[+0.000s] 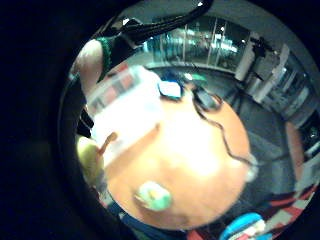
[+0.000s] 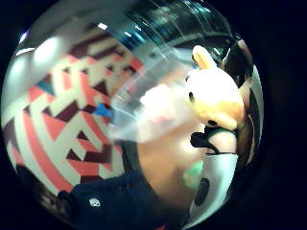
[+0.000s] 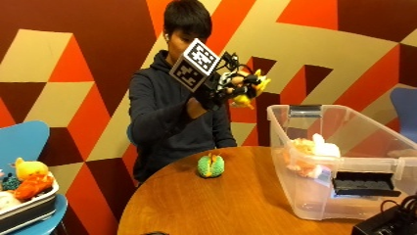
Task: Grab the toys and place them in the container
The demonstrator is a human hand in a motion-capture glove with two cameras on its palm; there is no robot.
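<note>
In the outside view my gloved right hand [image 3: 218, 93] is raised well above the round wooden table [image 3: 215, 210], left of the clear plastic container [image 3: 345, 161]. Its fingers grip a yellow plush toy [image 3: 251, 88]; the same toy [image 2: 213, 100] fills the thumb side palm view close to the palm. A green plush toy [image 3: 211, 166] lies on the table near the person, and shows as a green plush toy [image 1: 154, 196] on the tabletop in the little finger side view. Several toys [image 3: 310, 154] sit inside the container [image 1: 127, 107].
A black device with a cable [image 3: 387, 223] sits at the table's near right edge, beside the container. At the left, a blue chair [image 3: 29, 205] carries a grey tray [image 3: 29, 208] with more plush toys [image 3: 26, 178]. Another blue chair [image 3: 405, 112] stands far right.
</note>
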